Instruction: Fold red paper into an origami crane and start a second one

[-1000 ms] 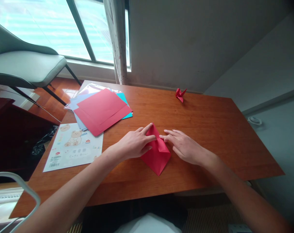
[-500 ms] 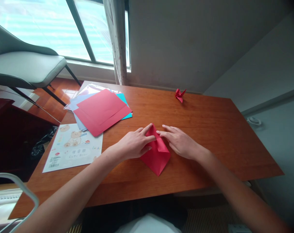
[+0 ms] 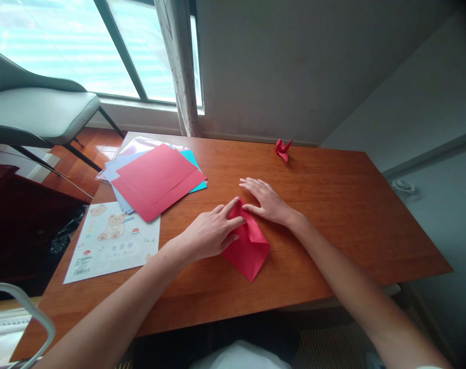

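A partly folded red paper [image 3: 248, 246] lies flat on the wooden table [image 3: 332, 205] near its front edge. My left hand [image 3: 209, 233] rests on the paper's left part, fingers stretched out and pressing it down, index finger along the upper fold. My right hand [image 3: 265, 201] lies flat with fingers spread at the paper's top right corner, its thumb touching the paper's upper edge. Neither hand grips anything.
A stack of coloured sheets [image 3: 156, 177], red on top, lies at the table's left rear. A printed card with a bear [image 3: 112, 241] sits in front of it. A small red folded crane [image 3: 282, 148] stands by the wall. A grey chair [image 3: 36, 110] stands at the left.
My right hand has slid up and away along the paper's right edge to its top corner. My left hand has stayed pressing the paper. The view has shifted slightly.
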A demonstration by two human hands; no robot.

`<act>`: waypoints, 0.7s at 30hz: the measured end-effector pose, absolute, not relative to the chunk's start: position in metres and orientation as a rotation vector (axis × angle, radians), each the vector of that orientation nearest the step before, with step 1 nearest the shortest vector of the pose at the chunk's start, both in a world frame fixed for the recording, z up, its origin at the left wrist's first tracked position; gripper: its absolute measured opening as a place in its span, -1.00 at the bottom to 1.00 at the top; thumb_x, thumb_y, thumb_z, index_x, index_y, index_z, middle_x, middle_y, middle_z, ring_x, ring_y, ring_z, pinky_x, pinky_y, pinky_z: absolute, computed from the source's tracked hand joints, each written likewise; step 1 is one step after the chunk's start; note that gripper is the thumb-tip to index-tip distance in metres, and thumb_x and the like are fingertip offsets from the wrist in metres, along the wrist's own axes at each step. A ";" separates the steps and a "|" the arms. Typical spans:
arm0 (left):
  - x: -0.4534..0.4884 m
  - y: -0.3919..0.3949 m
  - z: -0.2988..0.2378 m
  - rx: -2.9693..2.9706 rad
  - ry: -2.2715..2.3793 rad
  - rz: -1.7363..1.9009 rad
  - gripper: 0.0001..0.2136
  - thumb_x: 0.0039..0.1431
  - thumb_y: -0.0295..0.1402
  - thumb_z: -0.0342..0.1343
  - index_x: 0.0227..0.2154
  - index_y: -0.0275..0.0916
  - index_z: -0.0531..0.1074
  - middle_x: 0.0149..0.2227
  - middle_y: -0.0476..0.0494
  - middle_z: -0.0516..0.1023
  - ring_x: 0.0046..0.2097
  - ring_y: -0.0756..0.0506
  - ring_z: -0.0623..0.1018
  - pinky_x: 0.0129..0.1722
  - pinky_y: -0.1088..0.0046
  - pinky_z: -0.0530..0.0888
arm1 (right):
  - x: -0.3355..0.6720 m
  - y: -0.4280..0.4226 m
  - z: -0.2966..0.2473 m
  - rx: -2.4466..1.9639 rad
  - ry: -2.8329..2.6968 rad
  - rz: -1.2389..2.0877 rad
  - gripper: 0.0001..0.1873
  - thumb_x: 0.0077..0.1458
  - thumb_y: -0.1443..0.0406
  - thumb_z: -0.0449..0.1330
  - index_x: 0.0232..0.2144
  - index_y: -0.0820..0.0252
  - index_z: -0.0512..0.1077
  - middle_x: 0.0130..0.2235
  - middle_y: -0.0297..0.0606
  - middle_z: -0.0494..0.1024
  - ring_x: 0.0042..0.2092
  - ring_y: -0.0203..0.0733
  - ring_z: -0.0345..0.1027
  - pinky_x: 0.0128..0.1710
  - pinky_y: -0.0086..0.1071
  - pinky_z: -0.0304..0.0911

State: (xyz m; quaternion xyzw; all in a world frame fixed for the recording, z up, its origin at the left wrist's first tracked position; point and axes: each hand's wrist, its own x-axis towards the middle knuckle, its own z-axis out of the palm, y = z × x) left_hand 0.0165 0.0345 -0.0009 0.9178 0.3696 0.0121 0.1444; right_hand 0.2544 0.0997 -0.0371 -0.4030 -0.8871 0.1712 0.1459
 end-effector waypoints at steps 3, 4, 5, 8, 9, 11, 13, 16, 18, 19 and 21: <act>0.017 0.034 -0.002 2.647 1.077 0.035 -0.69 0.34 -0.30 0.01 0.11 -0.07 0.32 0.42 -0.33 0.05 0.23 -0.33 0.42 0.00 0.09 0.54 | 0.265 0.090 -0.032 -1.139 -2.613 0.536 -0.25 0.23 0.04 0.22 0.36 0.08 0.11 0.40 -0.11 0.17 0.45 -0.01 -0.10 0.41 0.07 -0.16; 0.017 0.034 -0.003 2.644 1.081 0.036 -0.69 0.33 -0.29 0.01 0.11 -0.06 0.32 0.42 -0.31 0.05 0.22 -0.33 0.43 -0.03 0.11 0.55 | 0.270 0.087 -0.031 -1.146 -2.613 0.552 -0.22 0.21 0.03 0.23 0.37 0.06 0.09 0.40 -0.10 0.16 0.45 0.00 -0.11 0.41 0.09 -0.16; 0.017 0.034 -0.003 2.639 1.083 0.041 -0.70 0.33 -0.29 0.02 0.10 -0.06 0.32 0.43 -0.29 0.03 0.22 -0.32 0.43 -0.04 0.12 0.56 | 0.274 0.084 -0.030 -1.161 -2.602 0.573 -0.19 0.20 0.03 0.24 0.38 0.04 0.07 0.41 -0.10 0.16 0.45 0.01 -0.11 0.40 0.11 -0.15; 0.016 0.034 -0.005 2.620 1.093 0.063 -0.67 0.32 -0.29 0.04 0.12 -0.08 0.28 0.45 -0.29 -0.02 0.23 -0.31 0.43 -0.06 0.15 0.56 | 0.284 0.071 -0.027 -1.210 -2.497 0.694 -0.14 0.16 0.03 0.29 0.39 -0.01 0.05 0.40 -0.11 0.18 0.44 0.02 -0.08 0.40 0.11 -0.11; 0.016 0.034 -0.006 2.613 1.105 0.074 -0.63 0.31 -0.29 0.05 0.15 -0.10 0.25 0.46 -0.30 -0.03 0.24 -0.32 0.41 -0.05 0.15 0.56 | 0.286 0.066 -0.025 -1.238 -2.432 0.749 -0.15 0.16 0.02 0.29 0.38 -0.02 0.06 0.39 -0.11 0.18 0.44 0.03 -0.06 0.39 0.10 -0.07; 0.015 0.034 -0.008 2.590 1.128 0.097 -0.55 0.28 -0.30 0.08 0.20 -0.16 0.17 0.46 -0.35 -0.06 0.28 -0.32 0.38 0.00 0.15 0.54 | 0.285 0.050 -0.020 -1.271 -2.293 0.867 -0.20 0.20 -0.02 0.23 0.38 -0.03 0.07 0.39 -0.11 0.18 0.42 0.04 -0.02 0.36 0.07 0.02; 0.015 0.034 -0.010 2.566 1.136 0.129 -0.50 0.26 -0.29 0.10 0.22 -0.22 0.13 0.46 -0.39 -0.06 0.31 -0.32 0.34 0.07 0.15 0.51 | 0.281 0.032 -0.015 -1.208 -2.230 1.000 -0.24 0.25 -0.04 0.15 0.38 -0.01 0.05 0.39 -0.11 0.18 0.40 0.06 0.03 0.35 0.07 0.05; 0.014 0.034 -0.013 2.556 1.123 0.153 -0.50 0.25 -0.31 0.10 0.21 -0.27 0.13 0.46 -0.40 -0.04 0.32 -0.32 0.33 0.13 0.14 0.48 | 0.271 0.008 -0.014 -1.232 -2.098 0.991 -0.32 0.27 0.00 0.14 0.34 0.01 0.11 0.36 -0.11 0.25 0.35 0.04 0.14 0.33 0.02 0.13; 0.014 0.034 -0.013 2.560 1.116 0.158 -0.50 0.25 -0.32 0.10 0.21 -0.28 0.15 0.45 -0.40 -0.01 0.32 -0.32 0.33 0.14 0.13 0.47 | 0.267 0.001 -0.019 -1.325 -1.999 0.875 -0.40 0.27 0.09 0.16 0.30 0.02 0.18 0.28 -0.11 0.37 0.24 0.00 0.31 0.25 -0.03 0.27; 0.014 0.034 -0.013 2.560 1.114 0.158 -0.51 0.25 -0.32 0.10 0.20 -0.28 0.15 0.44 -0.40 0.00 0.32 -0.32 0.34 0.14 0.13 0.47 | 0.266 0.000 -0.023 -1.376 -1.956 0.788 -0.46 0.28 0.14 0.15 0.26 0.02 0.22 0.21 -0.12 0.44 0.16 -0.03 0.39 0.19 -0.05 0.33; 0.014 0.035 -0.013 2.561 1.114 0.157 -0.52 0.26 -0.31 0.10 0.19 -0.26 0.18 0.44 -0.40 0.01 0.31 -0.32 0.34 0.14 0.11 0.47 | 0.266 0.002 -0.033 -1.462 -1.913 0.617 -0.55 0.27 0.22 0.13 0.19 0.04 0.30 0.08 -0.13 0.54 0.03 -0.05 0.46 0.10 -0.06 0.40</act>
